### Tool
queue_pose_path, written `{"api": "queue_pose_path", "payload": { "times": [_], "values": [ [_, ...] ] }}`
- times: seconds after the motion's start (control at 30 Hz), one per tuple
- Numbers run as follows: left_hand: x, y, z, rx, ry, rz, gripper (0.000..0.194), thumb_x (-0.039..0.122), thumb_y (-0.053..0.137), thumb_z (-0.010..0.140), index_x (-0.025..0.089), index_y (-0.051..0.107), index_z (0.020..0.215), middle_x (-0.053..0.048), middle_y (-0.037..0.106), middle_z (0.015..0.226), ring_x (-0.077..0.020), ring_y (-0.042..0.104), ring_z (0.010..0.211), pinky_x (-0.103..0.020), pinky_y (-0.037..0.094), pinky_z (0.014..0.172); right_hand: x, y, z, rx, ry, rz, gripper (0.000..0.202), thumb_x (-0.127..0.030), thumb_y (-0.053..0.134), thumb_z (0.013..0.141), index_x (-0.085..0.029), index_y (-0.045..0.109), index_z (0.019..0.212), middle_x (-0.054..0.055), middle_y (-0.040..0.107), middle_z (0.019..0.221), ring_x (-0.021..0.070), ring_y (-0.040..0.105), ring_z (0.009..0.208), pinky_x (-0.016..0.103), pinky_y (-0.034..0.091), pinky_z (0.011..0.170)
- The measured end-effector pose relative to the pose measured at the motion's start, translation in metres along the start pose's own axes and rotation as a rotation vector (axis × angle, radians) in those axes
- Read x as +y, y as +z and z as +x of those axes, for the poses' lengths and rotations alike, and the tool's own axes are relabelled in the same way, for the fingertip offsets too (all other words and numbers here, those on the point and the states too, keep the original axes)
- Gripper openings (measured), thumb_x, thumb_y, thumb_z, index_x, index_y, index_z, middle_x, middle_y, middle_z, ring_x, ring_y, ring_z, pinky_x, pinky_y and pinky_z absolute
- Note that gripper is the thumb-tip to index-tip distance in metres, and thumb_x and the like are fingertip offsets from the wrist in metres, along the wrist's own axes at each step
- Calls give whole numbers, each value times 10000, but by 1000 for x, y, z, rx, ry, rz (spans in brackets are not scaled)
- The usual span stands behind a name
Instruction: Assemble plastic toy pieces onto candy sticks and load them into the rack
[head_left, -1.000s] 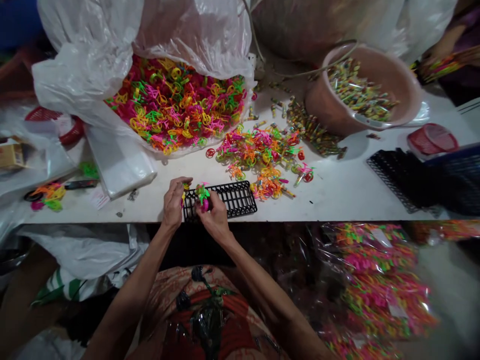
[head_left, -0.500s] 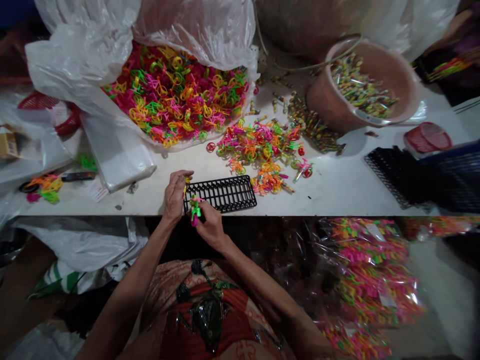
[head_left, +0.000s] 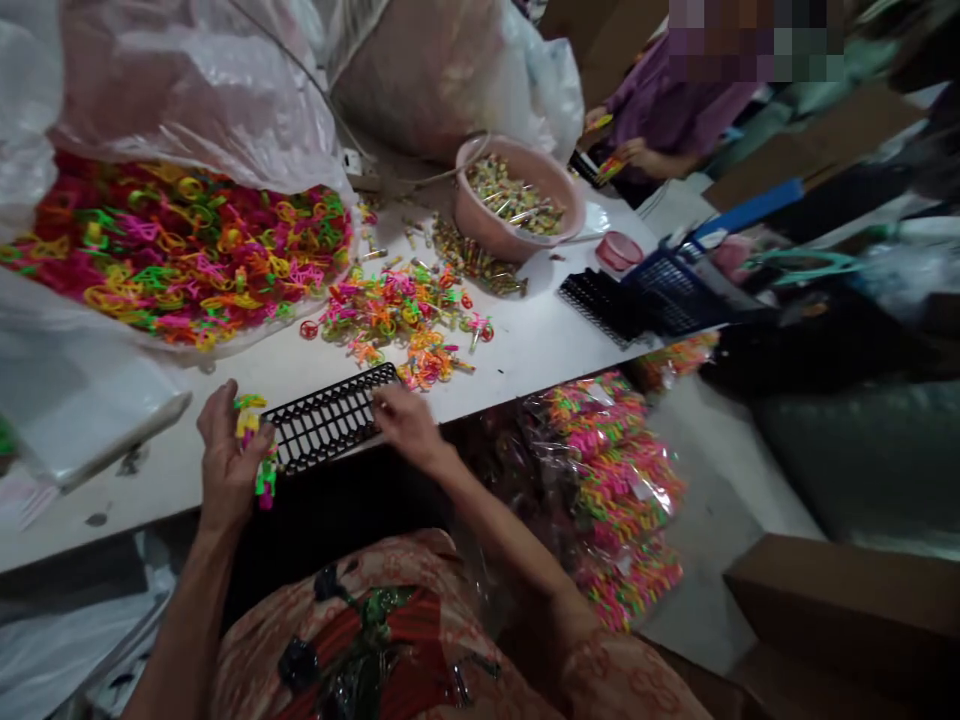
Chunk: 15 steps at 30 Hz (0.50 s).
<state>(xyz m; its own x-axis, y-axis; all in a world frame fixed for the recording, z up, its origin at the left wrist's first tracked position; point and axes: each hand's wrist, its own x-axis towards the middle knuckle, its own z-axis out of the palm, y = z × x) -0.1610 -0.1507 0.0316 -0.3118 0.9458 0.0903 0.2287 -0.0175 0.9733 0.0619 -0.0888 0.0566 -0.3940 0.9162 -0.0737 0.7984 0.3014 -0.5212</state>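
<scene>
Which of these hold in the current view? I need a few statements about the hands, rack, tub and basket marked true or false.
1. The left hand holds coloured plastic pieces. True.
2. The black rack stretches between the two hands. True.
3. The right hand is inside the pink tub. False: it is at the right end of the black rack.
4. The pink tub is empty. False: it holds many small items.
5. The blue basket stands to the right of the pink tub. True.
</scene>
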Motion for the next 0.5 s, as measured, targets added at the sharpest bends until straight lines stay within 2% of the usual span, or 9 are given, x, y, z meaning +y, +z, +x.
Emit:
{"api": "queue_pose_path", "payload": {
  "times": [0.07, 0.13, 0.23, 0.3, 0.43, 0.5],
  "values": [
    [5, 2, -4, -8, -12, 95, 631, 507, 625, 807, 355, 438, 1391, 20, 283, 1531, -277, 172, 1459, -440, 100, 1229, 41, -38, 8, 107, 316, -222, 285, -96, 436, 891, -199, 635, 1067, 115, 610, 1126, 207, 637, 925, 306, 479, 762],
    [8, 6, -6, 0, -66, 105, 591, 513, 611, 809, 351, 479, 1363, -1, 281, 1537, -290, 221, 1444, -484, 157, 1215, 70, -66, 18, 55, 439, -367, 273, -123, 447, 897, -181, 645, 1075, 143, 584, 1183, 232, 639, 954, 329, 477, 770],
    [8, 11, -2, 10, -127, 68, 561, 507, 590, 818, 335, 511, 1347, -31, 298, 1538, -295, 284, 1416, -513, 203, 1197, 88, -82, 34, 21, 413, -471, 303, -140, 462, 891, -189, 627, 1141, 140, 566, 1236, 247, 624, 1011, 334, 471, 779],
    [6, 12, 2, 14, -135, 63, 552, 492, 593, 818, 334, 523, 1342, -33, 314, 1537, -286, 297, 1414, -502, 184, 1205, 86, -81, 46, 41, 349, -505, 339, -117, 451, 883, -202, 616, 1167, 128, 561, 1262, 243, 618, 1025, 325, 463, 773],
    [6, 11, 5, 16, -160, 56, 529, 465, 604, 818, 358, 540, 1333, -16, 320, 1543, -275, 306, 1418, -468, 204, 1205, 79, -78, 66, -82, 201, -539, 291, -107, 455, 880, -186, 664, 1067, 143, 581, 1239, 247, 625, 986, 324, 440, 750],
    [8, 10, 4, 17, -171, 68, 539, 457, 606, 822, 369, 526, 1348, -9, 302, 1554, -274, 290, 1431, -454, 230, 1199, 79, -82, 67, -83, 170, -540, 308, -76, 424, 886, -174, 670, 1043, 153, 599, 1203, 242, 623, 983, 318, 428, 743]
  ]
}}
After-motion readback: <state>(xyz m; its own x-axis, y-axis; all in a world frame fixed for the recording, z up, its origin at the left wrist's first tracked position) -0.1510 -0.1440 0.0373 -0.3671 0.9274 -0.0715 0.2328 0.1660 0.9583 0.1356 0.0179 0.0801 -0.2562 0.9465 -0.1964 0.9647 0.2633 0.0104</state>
